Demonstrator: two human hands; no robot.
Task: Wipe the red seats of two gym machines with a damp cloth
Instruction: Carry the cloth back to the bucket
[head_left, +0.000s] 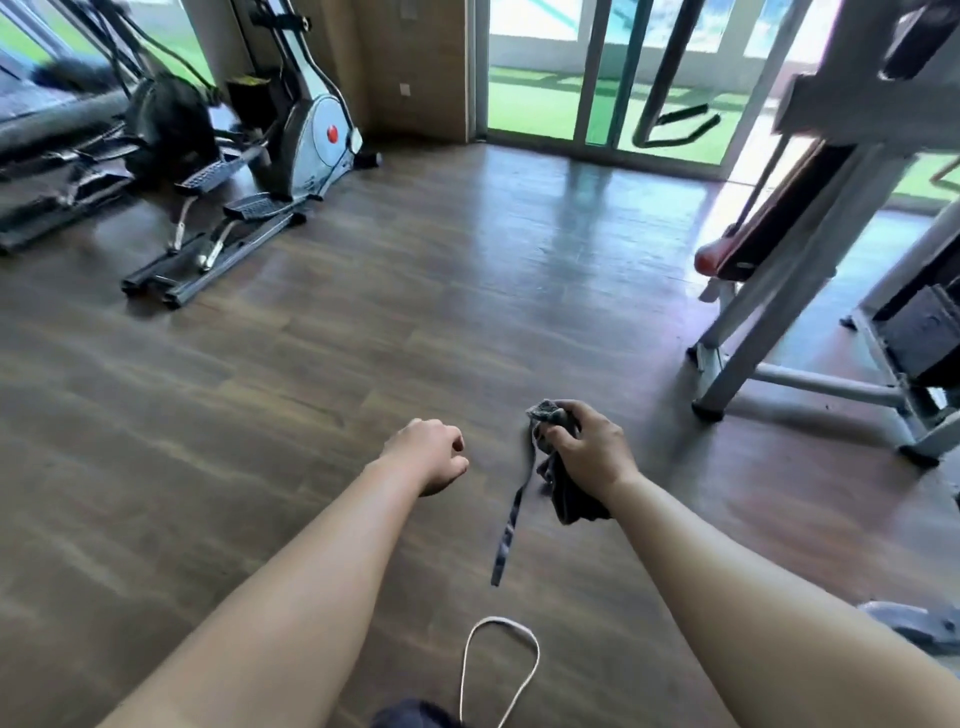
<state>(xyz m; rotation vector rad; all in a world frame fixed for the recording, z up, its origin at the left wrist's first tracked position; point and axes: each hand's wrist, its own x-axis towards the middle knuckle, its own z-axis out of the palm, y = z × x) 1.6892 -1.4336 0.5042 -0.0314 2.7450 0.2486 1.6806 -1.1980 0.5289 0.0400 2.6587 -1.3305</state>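
My right hand (589, 449) grips a bunched dark grey cloth (563, 488), and a frayed strip of it hangs down toward the floor. To its left, my left hand (434, 454) is curled into a loose fist with nothing in it. Both arms reach forward over the wooden floor. A red seat pad (711, 256) shows at the right, on a grey-framed gym machine (769, 291); only its near end is visible and the frame hides the rest. The hands are well short of it.
An elliptical trainer (291, 130) and a treadmill (47, 130) stand at the back left. Sliding glass doors (602, 78) face green turf at the back. Wooden floor (415, 291) stretches between the machines. A white cord loop (498, 660) hangs near my body.
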